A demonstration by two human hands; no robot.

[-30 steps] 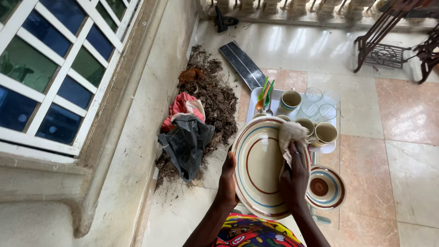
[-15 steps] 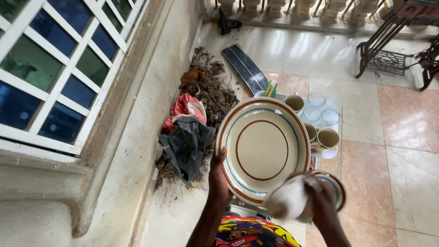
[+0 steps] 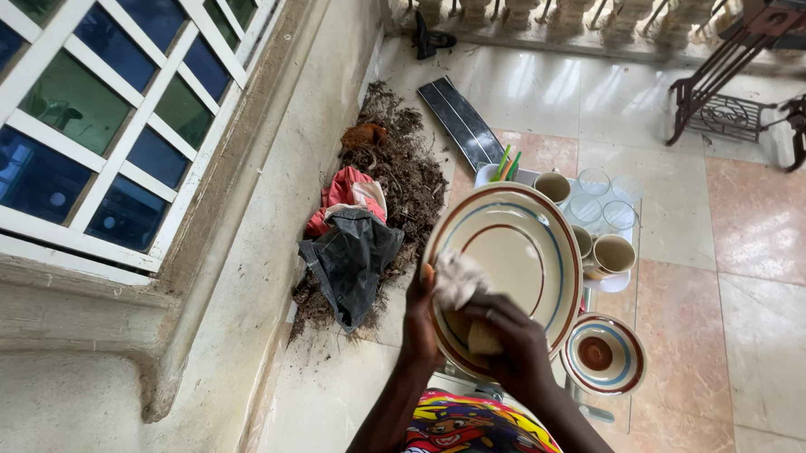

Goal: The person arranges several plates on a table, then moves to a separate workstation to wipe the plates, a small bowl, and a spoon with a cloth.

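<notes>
The head camera looks down on a tiled floor beside a wall. The left hand (image 3: 420, 313) grasps the lower left rim of a large cream plate (image 3: 519, 254) with brown and blue rings, holding it tilted up in front of the body, above the floor and in front of a white tray (image 3: 620, 283). The right hand (image 3: 507, 335) is clenched around a pale cloth (image 3: 458, 279) and presses it against the lower left part of the plate's face, just beside the left hand's fingers.

Behind the plate, the tray carries cream mugs (image 3: 612, 256), clear glasses (image 3: 605, 197) and green and orange utensils (image 3: 507, 164) standing at its far left corner. A smaller bowl (image 3: 602, 355) with the same ringed pattern sits near the tray's near end, to the right of the right hand. To the left of the plate, a pile of dirt and dry debris (image 3: 404, 168) lies against the wall, with a black bag (image 3: 352, 260) and a red cloth (image 3: 345, 195) on it. A dark flat panel (image 3: 462, 120) lies on the floor beyond the tray.
</notes>
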